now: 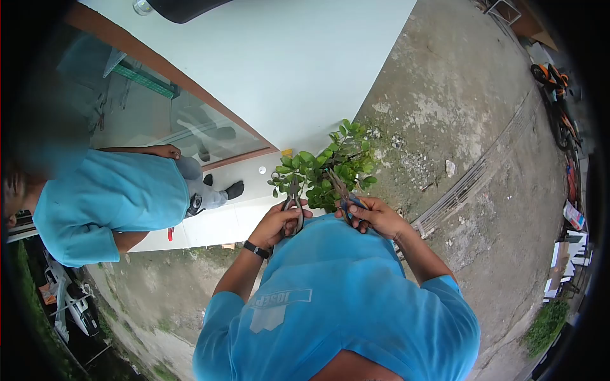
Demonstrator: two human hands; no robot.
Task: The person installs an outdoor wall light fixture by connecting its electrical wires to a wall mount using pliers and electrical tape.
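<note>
My left hand (278, 225), with a dark band at the wrist, is closed around the handles of grey metal pliers (293, 190). Their jaws point forward against the left side of a leafy green plant (343, 162). In my right hand (376, 218) is a pair of shears (341, 189) with bluish handles and worn, brownish blades. Those blades reach in among the leaves at the front of the plant. Both hands are close to the front of my blue shirt, and the plant's base is hidden behind hands and shirt.
A person in a blue shirt (121, 197) stands at the left on a white tiled ledge (210, 225). A white wall (305, 70) and a glass window (184, 120) rise ahead. Along the concrete ground at right runs a drain grate (467, 181); an orange motorbike (556, 82) is beyond.
</note>
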